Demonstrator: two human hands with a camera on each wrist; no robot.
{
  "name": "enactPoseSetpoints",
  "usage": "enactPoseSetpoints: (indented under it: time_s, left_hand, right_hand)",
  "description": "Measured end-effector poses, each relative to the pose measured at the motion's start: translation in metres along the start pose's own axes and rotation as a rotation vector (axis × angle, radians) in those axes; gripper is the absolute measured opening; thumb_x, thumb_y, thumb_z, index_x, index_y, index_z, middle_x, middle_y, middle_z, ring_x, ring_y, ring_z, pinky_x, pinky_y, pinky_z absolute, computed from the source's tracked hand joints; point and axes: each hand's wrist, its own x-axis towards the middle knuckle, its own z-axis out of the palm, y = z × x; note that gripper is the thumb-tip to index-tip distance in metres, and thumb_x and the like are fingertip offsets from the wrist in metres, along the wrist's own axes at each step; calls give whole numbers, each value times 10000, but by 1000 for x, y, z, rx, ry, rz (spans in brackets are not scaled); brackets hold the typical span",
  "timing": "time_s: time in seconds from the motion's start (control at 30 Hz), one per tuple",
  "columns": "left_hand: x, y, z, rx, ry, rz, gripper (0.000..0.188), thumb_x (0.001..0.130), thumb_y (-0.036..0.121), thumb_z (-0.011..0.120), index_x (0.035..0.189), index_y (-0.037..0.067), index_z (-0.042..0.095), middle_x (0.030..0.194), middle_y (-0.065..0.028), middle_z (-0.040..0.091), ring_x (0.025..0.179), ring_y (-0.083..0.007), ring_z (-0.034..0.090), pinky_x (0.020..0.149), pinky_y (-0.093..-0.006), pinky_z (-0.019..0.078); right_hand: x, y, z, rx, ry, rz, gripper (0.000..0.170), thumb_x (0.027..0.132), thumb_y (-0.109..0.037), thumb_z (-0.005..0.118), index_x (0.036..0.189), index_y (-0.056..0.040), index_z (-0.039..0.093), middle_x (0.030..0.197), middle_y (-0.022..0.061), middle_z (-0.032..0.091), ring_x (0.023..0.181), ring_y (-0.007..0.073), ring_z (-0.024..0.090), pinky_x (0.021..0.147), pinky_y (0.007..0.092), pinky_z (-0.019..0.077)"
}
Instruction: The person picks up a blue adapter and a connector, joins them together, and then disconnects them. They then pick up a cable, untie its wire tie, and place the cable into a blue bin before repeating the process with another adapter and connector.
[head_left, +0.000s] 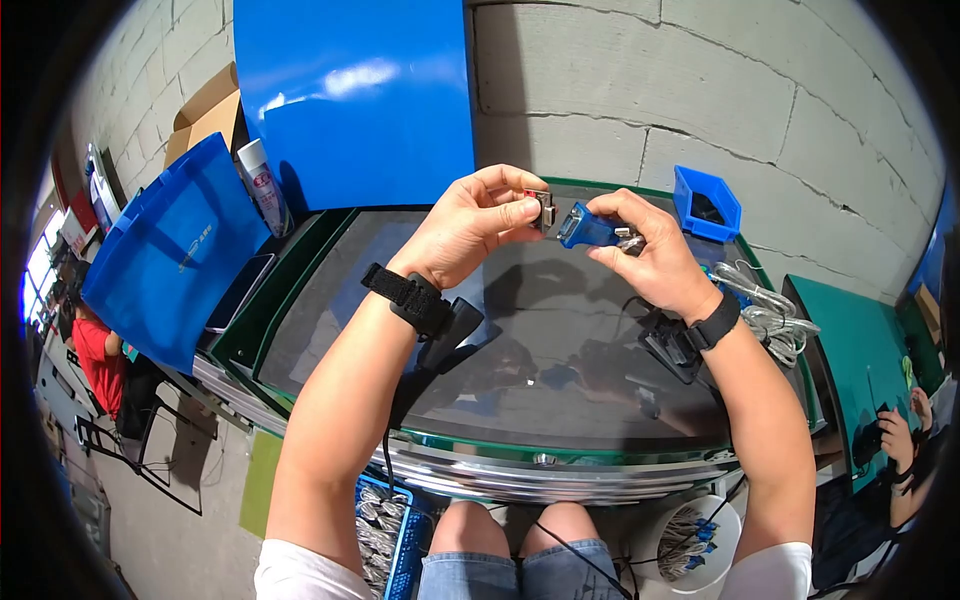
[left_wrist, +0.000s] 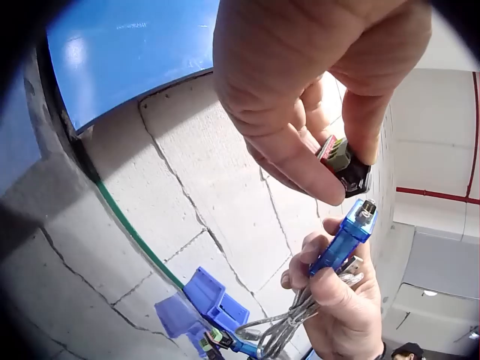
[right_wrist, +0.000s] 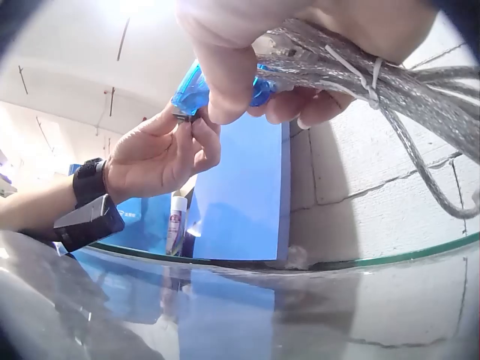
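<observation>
"What's the left hand [head_left: 465, 222] got?"
"A small black-and-green connector block [head_left: 543, 208], pinched between thumb and fingers above the dark, green-edged table [head_left: 580, 405]."
"And the right hand [head_left: 660, 255]?"
"Closed round a translucent blue plastic connector [head_left: 587, 228], also above the table, metal end near the block."

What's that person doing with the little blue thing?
The person is holding the blue plug in their right hand, with a bundled grey cable. Their left hand pinches a small black and green piece. The two ends are close and face each other, but they aren't joined. It looks like they might be fitting them together. More blue plugs are in the white bucket down below.
</observation>
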Motion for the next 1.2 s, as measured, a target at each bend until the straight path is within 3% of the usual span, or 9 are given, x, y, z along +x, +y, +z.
enactPoseSetpoints:
  time_s: [0.27, 0.43, 0.5, 0.7, 0.8, 1.03, 1.2]
  left_hand:
    - [0, -1, -1, 43, -48, 23, 305, 779, 144, 746, 1030, 60, 593, 958, -45, 643, 892, -145, 623, 815, -303, 525]
    - [-1, -1, 0, 36, -32, 33, 315, 769, 144, 754, 1022, 67, 583, 942, -41, 644, 873, -136, 622, 812, -302, 523]
    - [-1, 0, 0, 49, -30, 34, 313, 768, 143, 754, 1018, 69, 581, 931, -39, 644, 861, -133, 621, 814, -304, 521]
    - [0, 0, 1, 145, 8, 78, 322, 753, 142, 766, 1008, 66, 584, 896, -29, 638, 807, -115, 604, 724, -269, 509]
    - [-1, 2, 5, 124, 18, 97, 243, 768, 101, 749, 956, 35, 609, 871, -39, 623, 807, -125, 608, 738, -285, 529]
    - [-2, 2, 4, 147, 21, 100, 297, 752, 141, 767, 985, 58, 603, 882, -33, 641, 798, -119, 604, 734, -270, 511]
    - [-2, 3, 8, 214, 18, 115, 285, 743, 129, 769, 965, 47, 610, 873, -41, 642, 775, -125, 609, 732, -269, 512]
  right_hand:
    - [2, -1, -1, -37, 1, -39, 344, 724, 16, 678, 1050, -33, 581, 991, 71, 593, 879, 196, 576, 758, 288, 467]
    - [1, -4, -1, -37, -13, 18, 337, 719, 19, 683, 1036, -29, 578, 983, 69, 594, 889, 197, 580, 767, 295, 469]
    - [2, -3, -1, -79, -12, -50, 342, 720, 15, 685, 1040, -34, 576, 985, 70, 595, 887, 200, 583, 764, 296, 471]
    - [1, -8, -1, -46, -41, 39, 347, 724, 11, 683, 1051, -34, 575, 996, 80, 599, 895, 210, 587, 775, 302, 470]
    - [1, -6, 0, -64, -37, -20, 354, 726, 9, 683, 1060, -28, 572, 997, 79, 599, 903, 204, 586, 777, 298, 469]
    - [1, -3, -1, -60, -35, 0, 370, 724, 8, 683, 1075, -25, 569, 1002, 79, 596, 906, 204, 585, 786, 294, 466]
    - [0, -5, 0, -50, -40, 48, 367, 747, -6, 677, 1098, -29, 573, 998, 74, 596, 854, 178, 578, 714, 273, 474]
